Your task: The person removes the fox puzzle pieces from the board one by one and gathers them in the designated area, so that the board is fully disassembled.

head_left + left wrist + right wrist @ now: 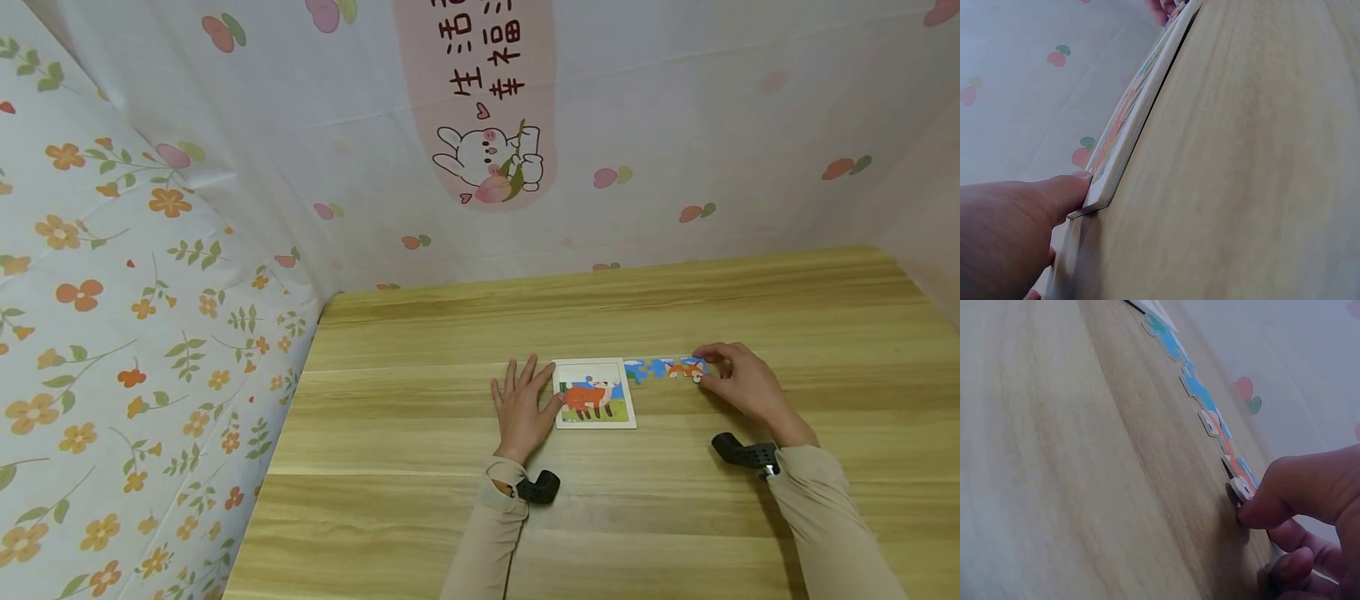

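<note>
A square puzzle board [631, 410] with a white border lies on the table, its lower part filled with a picture of an orange-red animal on grass. My left hand [522, 414] lies beside it with fingers spread, the thumb resting on the board's left edge. To the board's right, loose blue puzzle pieces [658, 367] run in a row. At the row's right end, my right hand [746, 387] pinches a puzzle piece [1244, 487] with orange and an eye on it, between thumb and forefinger. In the right wrist view that piece is slightly tilted off the wood.
The wooden table [390, 433] ends at the back against a white printed curtain [660, 108]. Another curtain [168, 350] with orange flowers hangs on the left. A black wrist camera [542, 487] sits on the left wrist, and another camera [731, 450] on the right.
</note>
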Available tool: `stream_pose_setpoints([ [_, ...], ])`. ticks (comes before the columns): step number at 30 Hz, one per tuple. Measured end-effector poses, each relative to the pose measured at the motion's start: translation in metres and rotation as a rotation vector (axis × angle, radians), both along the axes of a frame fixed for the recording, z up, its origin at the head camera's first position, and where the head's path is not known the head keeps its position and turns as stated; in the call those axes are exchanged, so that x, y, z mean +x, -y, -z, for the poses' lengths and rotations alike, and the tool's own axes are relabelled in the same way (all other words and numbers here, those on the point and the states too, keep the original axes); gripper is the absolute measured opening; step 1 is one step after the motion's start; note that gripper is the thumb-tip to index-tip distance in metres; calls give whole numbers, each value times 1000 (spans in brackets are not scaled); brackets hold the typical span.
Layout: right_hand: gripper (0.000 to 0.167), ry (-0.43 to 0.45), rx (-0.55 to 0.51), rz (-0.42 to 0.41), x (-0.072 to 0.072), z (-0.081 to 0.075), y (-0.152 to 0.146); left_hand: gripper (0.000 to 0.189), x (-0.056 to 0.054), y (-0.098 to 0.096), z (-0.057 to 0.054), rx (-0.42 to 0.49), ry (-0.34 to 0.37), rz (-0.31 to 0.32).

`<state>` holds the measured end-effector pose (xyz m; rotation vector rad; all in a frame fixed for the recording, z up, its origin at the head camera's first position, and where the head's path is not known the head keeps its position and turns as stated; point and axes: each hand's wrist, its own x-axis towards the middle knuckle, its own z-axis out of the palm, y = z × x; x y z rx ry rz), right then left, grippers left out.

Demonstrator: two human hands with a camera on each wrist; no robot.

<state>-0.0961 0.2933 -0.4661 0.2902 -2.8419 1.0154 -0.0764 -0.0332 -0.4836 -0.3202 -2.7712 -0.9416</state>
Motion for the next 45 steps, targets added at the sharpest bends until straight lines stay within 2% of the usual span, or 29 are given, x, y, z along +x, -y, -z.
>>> stream_pose_setpoints([
  [23,30,54,-29,3,2,-5,-5,46,-1,-2,-2,27,6,18],
  [34,33,50,-45,7,3,-6,-6,46,-2,-2,-2,-3,19,4],
  [42,35,25,-112,33,7,-3,-3,46,0,0,1,-14,6,-2],
  [45,34,14,-179,65,10,-9,4,46,-1,0,1,-2,1,8],
])
